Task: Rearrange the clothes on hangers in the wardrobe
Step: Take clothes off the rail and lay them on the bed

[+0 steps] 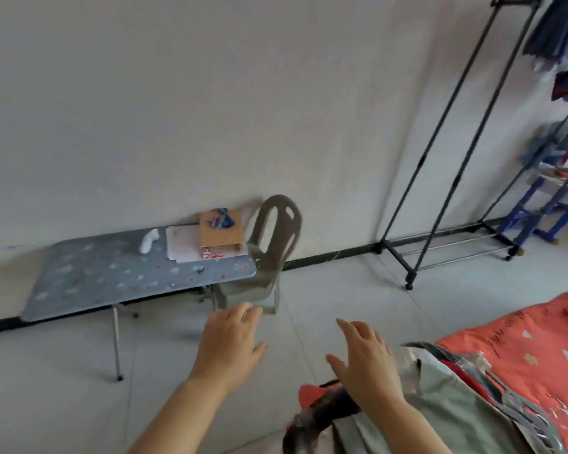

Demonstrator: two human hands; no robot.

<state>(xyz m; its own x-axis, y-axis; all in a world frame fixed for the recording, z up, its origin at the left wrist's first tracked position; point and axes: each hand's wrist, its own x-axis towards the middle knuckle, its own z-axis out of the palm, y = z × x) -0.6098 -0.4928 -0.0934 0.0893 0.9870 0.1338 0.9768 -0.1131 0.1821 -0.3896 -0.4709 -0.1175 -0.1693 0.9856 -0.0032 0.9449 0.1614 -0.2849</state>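
A black metal clothes rack (440, 152) stands at the right against the wall, with dark blue clothes (561, 37) hanging at its top right corner. A heap of clothes (446, 398), grey-green, red and dark, lies on the corner of a bed at the lower right. My left hand (232, 345) is stretched out in the air over the floor, fingers spread and holding nothing. My right hand (363, 358) hovers just left of the heap, fingers straight, also holding nothing.
A low folding table (95, 276) with papers and a cardboard box (222, 232) stands at the left wall, a grey plastic chair (271, 253) beside it. The bed's orange sheet (522, 342) fills the lower right. A blue shelf unit (548, 198) stands behind the rack.
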